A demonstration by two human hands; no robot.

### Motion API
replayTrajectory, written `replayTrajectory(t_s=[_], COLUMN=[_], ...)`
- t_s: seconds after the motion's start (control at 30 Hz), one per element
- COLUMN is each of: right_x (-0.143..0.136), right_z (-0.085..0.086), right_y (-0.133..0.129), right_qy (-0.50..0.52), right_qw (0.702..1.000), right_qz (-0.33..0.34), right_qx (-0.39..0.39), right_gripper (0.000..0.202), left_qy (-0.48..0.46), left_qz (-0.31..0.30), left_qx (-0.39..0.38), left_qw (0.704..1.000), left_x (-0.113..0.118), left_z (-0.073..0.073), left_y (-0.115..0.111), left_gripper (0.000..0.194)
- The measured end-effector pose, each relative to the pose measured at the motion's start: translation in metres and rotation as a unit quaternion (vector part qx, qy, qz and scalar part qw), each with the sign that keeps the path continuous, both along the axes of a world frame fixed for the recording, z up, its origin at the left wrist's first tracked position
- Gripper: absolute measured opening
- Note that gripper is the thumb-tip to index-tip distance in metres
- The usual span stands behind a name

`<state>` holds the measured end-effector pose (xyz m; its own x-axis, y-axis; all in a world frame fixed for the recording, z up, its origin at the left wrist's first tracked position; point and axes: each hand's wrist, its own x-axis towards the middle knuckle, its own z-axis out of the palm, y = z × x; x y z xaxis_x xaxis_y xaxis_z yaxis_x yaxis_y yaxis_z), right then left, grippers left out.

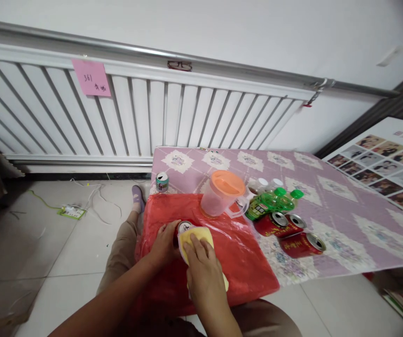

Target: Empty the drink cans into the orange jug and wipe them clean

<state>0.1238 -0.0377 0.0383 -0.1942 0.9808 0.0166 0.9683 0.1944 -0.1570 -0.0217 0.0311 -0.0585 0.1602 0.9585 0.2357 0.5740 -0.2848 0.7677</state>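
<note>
- The red can (184,227) stood on the red plastic sheet (248,262), near the table's front edge, with its top showing between the hands.
- Just beyond it and to the right, the pitcher (221,196) with an orange lid stood on the sheet, its handle near the green-capped bottles (269,203).
- Three other red cans (301,245) were grouped to the right on the flowered tablecloth (254,161); the small teal can (162,182) stood near the far left corner.
- A radiator (138,117) with a pink note (91,78) ran behind, and a photo board (384,164) was at the far right.
- The left hand (165,242) reached in from the lower left, thumb and fingers curved around the can's side.
- The right hand (203,264) came up from below, its fingers slightly apart and nearly straight, pressing the yellow cloth (205,234) against the can. How far it was closed could not be told.
- Cloth and hands hid most of the can's body; both forearms were cut off below. Bottles with white caps were partly hidden behind the pitcher and green-capped bottles.
</note>
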Motion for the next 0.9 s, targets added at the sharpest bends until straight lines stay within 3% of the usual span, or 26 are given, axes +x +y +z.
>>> replayTrajectory(t_s=[0.2,0.33,0.47,0.63,0.73,0.9], right_x=[-0.004,-0.001,0.015,0.036,0.035,0.02], right_z=[0.016,0.014,0.0,-0.023,-0.035,-0.057], right_y=[-0.003,-0.014,-0.027,-0.013,0.004,0.016], right_qy=[0.01,0.055,0.148,0.292,0.341,0.331], right_qw=[0.998,0.996,0.987,0.943,0.927,0.937], right_qz=[0.036,0.059,0.058,-0.036,-0.067,-0.066], right_qx=[-0.051,-0.044,0.035,0.159,0.138,0.086], right_gripper=[0.074,0.074,0.069,0.055,0.053,0.056], left_qy=[-0.017,-0.028,-0.026,-0.018,-0.012,-0.001], left_qz=[0.005,0.013,0.011,0.022,0.022,0.003], left_qx=[-0.024,-0.043,-0.035,-0.034,-0.037,-0.006], left_qw=[1.0,0.999,0.999,0.999,0.999,1.0], left_x=[-0.003,-0.004,-0.002,0.002,0.002,0.002], left_z=[-0.002,0.0,0.006,0.011,0.01,0.009], left_y=[0.001,0.0,-0.002,-0.002,-0.001,0.0], left_gripper=[0.059,0.054,0.06,0.083,0.092,0.081])
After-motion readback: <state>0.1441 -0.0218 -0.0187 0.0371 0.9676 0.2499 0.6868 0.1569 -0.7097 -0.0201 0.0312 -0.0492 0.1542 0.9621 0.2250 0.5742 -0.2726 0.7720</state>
